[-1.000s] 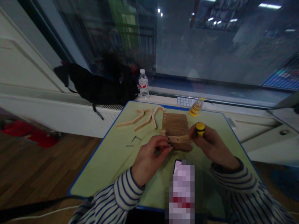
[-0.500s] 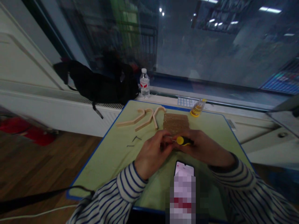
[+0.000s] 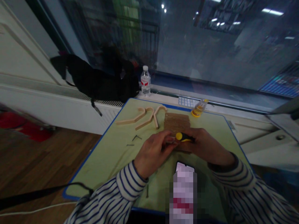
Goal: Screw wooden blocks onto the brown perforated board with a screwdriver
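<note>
Right hand gripping yellow handle, left hand beside, brown board

Rough wooden board, smooth plastic handle

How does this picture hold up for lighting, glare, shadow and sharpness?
Head view: dim overall, with bright lights showing in the window; head view: pixel blocks hide much of the phone; head view: table in shadow beside the right sleeve; head view: detail between left hand and right hand too soft to read.

Right hand and yellow-and-black handle now close beside the left hand instead of apart.
</note>
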Available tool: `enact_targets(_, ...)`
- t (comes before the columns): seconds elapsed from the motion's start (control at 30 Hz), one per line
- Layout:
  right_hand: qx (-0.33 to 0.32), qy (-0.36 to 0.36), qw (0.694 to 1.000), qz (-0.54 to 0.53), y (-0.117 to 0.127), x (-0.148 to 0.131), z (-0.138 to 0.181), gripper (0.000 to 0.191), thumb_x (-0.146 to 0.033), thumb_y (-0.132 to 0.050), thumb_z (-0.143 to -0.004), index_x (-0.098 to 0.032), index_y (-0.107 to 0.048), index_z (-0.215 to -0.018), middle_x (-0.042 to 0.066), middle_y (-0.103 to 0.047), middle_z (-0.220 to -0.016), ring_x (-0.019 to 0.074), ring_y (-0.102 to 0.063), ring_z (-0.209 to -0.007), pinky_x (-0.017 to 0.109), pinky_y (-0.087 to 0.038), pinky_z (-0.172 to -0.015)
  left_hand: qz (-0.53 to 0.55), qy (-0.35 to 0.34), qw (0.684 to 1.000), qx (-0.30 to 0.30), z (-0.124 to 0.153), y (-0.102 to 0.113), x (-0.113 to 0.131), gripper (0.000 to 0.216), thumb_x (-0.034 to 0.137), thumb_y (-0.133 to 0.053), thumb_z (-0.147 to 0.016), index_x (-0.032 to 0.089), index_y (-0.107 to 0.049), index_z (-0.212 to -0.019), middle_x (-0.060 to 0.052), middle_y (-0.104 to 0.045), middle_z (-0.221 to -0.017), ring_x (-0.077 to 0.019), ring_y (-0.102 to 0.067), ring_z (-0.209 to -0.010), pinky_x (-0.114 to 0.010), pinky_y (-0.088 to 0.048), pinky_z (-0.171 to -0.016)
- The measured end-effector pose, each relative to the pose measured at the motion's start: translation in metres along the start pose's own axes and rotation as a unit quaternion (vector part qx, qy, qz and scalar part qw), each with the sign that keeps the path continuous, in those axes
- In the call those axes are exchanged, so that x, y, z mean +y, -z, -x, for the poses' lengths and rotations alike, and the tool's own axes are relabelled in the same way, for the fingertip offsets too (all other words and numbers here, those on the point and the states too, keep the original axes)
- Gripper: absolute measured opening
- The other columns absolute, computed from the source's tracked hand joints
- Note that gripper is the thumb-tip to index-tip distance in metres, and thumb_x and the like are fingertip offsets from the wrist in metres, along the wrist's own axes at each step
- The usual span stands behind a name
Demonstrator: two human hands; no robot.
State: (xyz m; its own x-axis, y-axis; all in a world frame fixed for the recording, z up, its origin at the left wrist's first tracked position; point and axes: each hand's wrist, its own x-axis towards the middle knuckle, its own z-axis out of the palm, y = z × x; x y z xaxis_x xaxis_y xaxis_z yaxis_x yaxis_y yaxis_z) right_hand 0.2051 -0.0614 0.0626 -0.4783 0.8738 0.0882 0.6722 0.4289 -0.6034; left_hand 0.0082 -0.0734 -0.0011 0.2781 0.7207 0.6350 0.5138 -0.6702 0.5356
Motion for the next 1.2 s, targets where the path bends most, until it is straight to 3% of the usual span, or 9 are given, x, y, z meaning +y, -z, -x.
enact_targets(0.2, 0.001, -0.019, 0.999, 0.040, 0.004, 0.011, -0.006, 0.013, -0.022, -0.058, -0.085, -0.019, -0.068, -0.093, 0.001, -0.070, -0.079, 0.0140, -0.062, -0.067, 0.025, -0.043, -0.059, -0.013, 0.008, 0.999, 0.034, 0.003, 0.010, -0.019, 0.038, 0.026, -0.073, -0.078, 0.018, -0.054, -0.110, -0.006, -0.065, -0.100, -0.0185, -0.063, -0.090, -0.036, -0.055, -0.081)
enact_targets(0.37, -0.040, -0.027, 0.996, 0.078, 0.005, 0.013, -0.016, 0.020, -0.018, -0.056, -0.083, -0.019, -0.070, -0.097, 0.005, -0.073, -0.089, 0.0181, -0.066, -0.078, 0.029, -0.045, -0.068, 0.023, 0.090, 0.995, -0.035, 0.006, 0.003, -0.037, 0.041, 0.030, -0.072, -0.078, 0.018, -0.056, -0.114, -0.008, -0.063, -0.109, -0.0208, -0.062, -0.096, -0.038, -0.056, -0.080)
enact_targets(0.47, -0.060, -0.034, 0.993, 0.099, 0.003, 0.014, -0.022, 0.029, -0.018, -0.057, -0.082, -0.021, -0.069, -0.108, 0.006, -0.074, -0.096, 0.0193, -0.066, -0.083, 0.030, -0.045, -0.072, 0.036, 0.096, 0.993, -0.060, 0.010, -0.004, -0.043, 0.042, 0.030, -0.070, -0.080, 0.019, -0.056, -0.118, -0.009, -0.063, -0.112, -0.0220, -0.061, -0.102, -0.038, -0.055, -0.081)
enact_targets(0.7, -0.083, -0.046, 0.985, 0.145, -0.003, 0.017, -0.027, 0.017, -0.020, -0.056, -0.083, -0.019, -0.072, -0.085, 0.005, -0.074, -0.080, 0.0179, -0.065, -0.070, 0.028, -0.040, -0.060, 0.065, 0.096, 0.991, -0.062, 0.012, -0.011, -0.044, 0.038, 0.027, -0.066, -0.084, 0.016, -0.056, -0.119, -0.009, -0.065, -0.110, -0.0196, -0.063, -0.094, -0.036, -0.056, -0.080)
enact_targets(0.93, -0.100, -0.037, 0.982, 0.157, -0.006, 0.015, -0.029, 0.026, -0.019, -0.054, -0.083, -0.021, -0.071, -0.103, 0.007, -0.074, -0.093, 0.0214, -0.067, -0.082, 0.030, -0.043, -0.067, 0.076, 0.114, 0.988, -0.065, 0.009, -0.009, -0.041, 0.032, 0.025, -0.062, -0.086, 0.017, -0.059, -0.117, -0.008, -0.066, -0.108, -0.0178, -0.064, -0.092, -0.034, -0.056, -0.080)
enact_targets(1.2, -0.105, -0.027, 0.979, 0.172, -0.007, 0.018, -0.029, 0.022, -0.020, -0.055, -0.084, -0.021, -0.071, -0.098, 0.008, -0.074, -0.091, 0.0233, -0.068, -0.082, 0.032, -0.044, -0.067, 0.087, 0.119, 0.987, -0.067, 0.008, -0.010, -0.041, 0.029, 0.023, -0.062, -0.087, 0.016, -0.062, -0.115, -0.009, -0.067, -0.108, -0.0174, -0.065, -0.090, -0.034, -0.057, -0.079)
